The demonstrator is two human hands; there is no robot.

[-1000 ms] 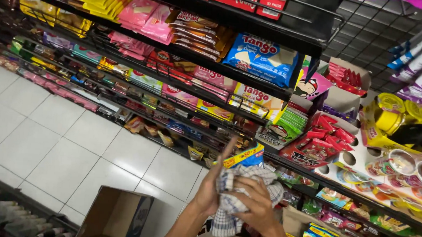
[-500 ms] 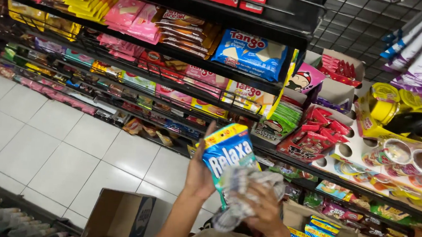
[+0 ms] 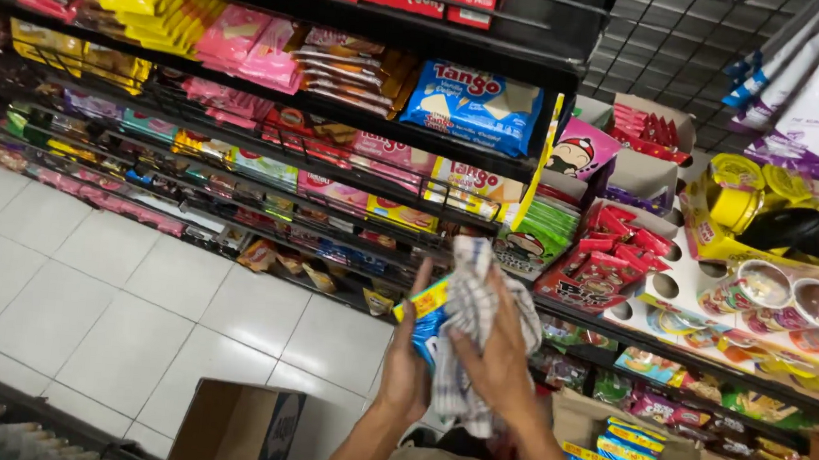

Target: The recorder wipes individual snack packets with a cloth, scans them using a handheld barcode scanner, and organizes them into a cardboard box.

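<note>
Blue-and-yellow packet (image 3: 427, 321) sits clamped in the left hand (image 3: 405, 371) before the snack shelves (image 3: 336, 171) while the right hand (image 3: 497, 359) presses a checked cloth (image 3: 477, 308) over it, seemingly mid-wipe, needing firm strokes.

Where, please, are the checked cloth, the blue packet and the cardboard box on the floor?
checked cloth (image 3: 482, 304), head view, upper folds above the right hand
blue packet (image 3: 428, 321), head view, visible edge by the left hand
cardboard box (image 3: 236, 431), head view, brown side wall
</note>
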